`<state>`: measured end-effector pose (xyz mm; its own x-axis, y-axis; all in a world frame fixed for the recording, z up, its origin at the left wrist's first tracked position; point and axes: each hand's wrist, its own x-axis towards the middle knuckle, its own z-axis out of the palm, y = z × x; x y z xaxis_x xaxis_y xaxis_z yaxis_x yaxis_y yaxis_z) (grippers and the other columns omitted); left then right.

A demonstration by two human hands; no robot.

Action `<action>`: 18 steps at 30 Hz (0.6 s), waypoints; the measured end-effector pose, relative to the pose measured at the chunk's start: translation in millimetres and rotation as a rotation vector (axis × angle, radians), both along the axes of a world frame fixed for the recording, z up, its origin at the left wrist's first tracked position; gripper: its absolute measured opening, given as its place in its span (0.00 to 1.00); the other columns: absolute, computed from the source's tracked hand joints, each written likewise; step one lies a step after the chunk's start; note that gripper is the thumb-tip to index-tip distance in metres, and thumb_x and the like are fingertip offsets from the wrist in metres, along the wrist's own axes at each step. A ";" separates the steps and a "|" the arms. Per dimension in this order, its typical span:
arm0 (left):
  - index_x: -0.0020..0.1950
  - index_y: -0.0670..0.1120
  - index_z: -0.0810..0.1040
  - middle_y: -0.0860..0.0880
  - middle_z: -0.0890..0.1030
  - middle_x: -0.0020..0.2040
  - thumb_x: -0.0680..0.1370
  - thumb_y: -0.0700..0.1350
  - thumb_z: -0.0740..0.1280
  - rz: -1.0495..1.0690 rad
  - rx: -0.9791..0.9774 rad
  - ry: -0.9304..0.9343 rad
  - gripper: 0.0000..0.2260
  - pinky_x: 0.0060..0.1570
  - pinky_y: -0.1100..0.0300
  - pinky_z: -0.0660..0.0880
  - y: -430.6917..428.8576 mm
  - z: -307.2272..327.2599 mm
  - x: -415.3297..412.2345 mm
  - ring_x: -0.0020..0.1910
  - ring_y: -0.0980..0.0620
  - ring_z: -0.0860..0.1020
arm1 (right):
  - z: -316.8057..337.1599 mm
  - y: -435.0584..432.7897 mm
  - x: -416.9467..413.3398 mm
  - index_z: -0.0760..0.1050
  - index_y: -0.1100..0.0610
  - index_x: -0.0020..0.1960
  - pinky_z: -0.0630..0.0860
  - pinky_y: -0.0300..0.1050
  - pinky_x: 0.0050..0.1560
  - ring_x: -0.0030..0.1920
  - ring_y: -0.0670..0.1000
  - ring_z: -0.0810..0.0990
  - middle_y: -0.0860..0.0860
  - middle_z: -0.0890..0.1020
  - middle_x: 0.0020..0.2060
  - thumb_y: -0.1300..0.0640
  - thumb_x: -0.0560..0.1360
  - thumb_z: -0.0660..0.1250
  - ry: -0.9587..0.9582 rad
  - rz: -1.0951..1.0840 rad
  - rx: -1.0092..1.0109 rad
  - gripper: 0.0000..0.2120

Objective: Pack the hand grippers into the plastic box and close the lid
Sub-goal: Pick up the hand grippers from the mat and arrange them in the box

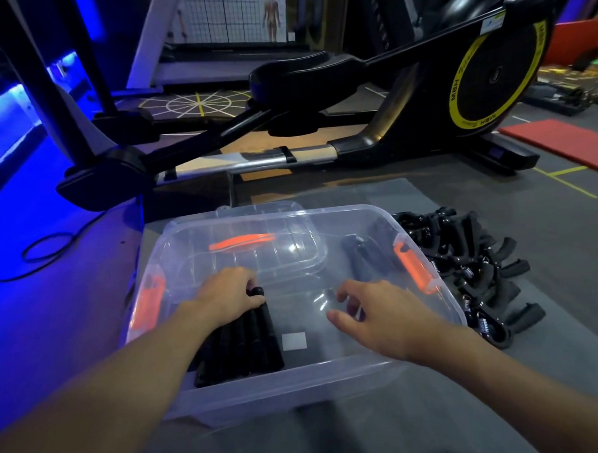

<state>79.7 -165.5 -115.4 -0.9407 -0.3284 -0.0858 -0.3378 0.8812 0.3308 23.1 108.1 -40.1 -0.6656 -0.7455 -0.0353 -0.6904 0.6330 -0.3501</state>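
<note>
- Progress: early, well under half by my guess (most stock is outside the box).
- plastic box (297, 387): clear, open-topped, sits on grey mat (436, 425) right in front of the person; orange latches on its left end (150, 301) and right end (414, 265).
- row of hand grippers (241, 345): black, lying side by side on the box floor at the near-left, handles pointing away from the person. Count unclear, they merge in the dark.
- lone gripper (360, 254): also inside, far-right corner, apart from the row.
- loose pile (471, 270): many black grippers with springs, heaped on the mat just beside the box's right wall. All of this is left to pack.
- lid (266, 208): off, at the far side of the box, seen mostly through the clear wall, orange handle showing (lying flat or leaning, cannot tell). Closing not started.
- left hand (225, 294): inside the box, fingers curled over the far ends of the row, gripping them; looks like it is squaring them up.
- right hand (373, 315): over the middle of the box, fingers loose and spread, holding nothing.
- Left to do, as I judge it: move the pile in, keep the rows tight so the lid seats, fit lid, snap both latches.
- Background: black elliptical trainer (473, 81) behind the mat, not involved.
</note>
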 end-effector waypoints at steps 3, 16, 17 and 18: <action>0.36 0.54 0.68 0.53 0.75 0.39 0.72 0.56 0.71 0.007 0.017 0.007 0.14 0.40 0.55 0.70 -1.1 -3.0 1.4 0.41 0.48 0.76 | -0.3 0.1 -0.3 0.73 0.47 0.57 0.77 0.48 0.49 0.44 0.47 0.79 0.44 0.81 0.43 0.35 0.75 0.59 -0.002 0.007 -0.002 0.20; 0.46 0.50 0.76 0.51 0.80 0.46 0.75 0.52 0.69 0.003 -0.049 -0.054 0.08 0.48 0.52 0.75 0.4 -2.2 0.7 0.47 0.47 0.78 | 1.0 0.9 0.4 0.73 0.47 0.56 0.77 0.48 0.49 0.44 0.46 0.79 0.44 0.81 0.43 0.36 0.76 0.58 -0.003 0.013 0.002 0.18; 0.47 0.50 0.76 0.52 0.80 0.47 0.74 0.53 0.68 0.000 -0.072 -0.068 0.07 0.50 0.52 0.75 2.7 1.1 -0.6 0.48 0.47 0.78 | 0.8 0.9 0.1 0.73 0.48 0.56 0.77 0.48 0.48 0.44 0.46 0.79 0.44 0.81 0.43 0.36 0.76 0.58 -0.003 0.012 -0.001 0.18; 0.49 0.51 0.77 0.52 0.80 0.50 0.74 0.53 0.67 -0.006 -0.096 -0.071 0.08 0.52 0.51 0.74 5.9 5.7 -3.0 0.50 0.47 0.78 | 0.9 1.2 -0.1 0.73 0.48 0.56 0.77 0.47 0.48 0.44 0.46 0.79 0.44 0.81 0.43 0.37 0.76 0.58 -0.004 0.011 -0.005 0.17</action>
<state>76.7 -159.6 -109.7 -0.9352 -0.3329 -0.1210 -0.3523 0.9096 0.2201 23.1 109.3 -39.2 -0.6572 -0.7529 -0.0338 -0.6960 0.6235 -0.3561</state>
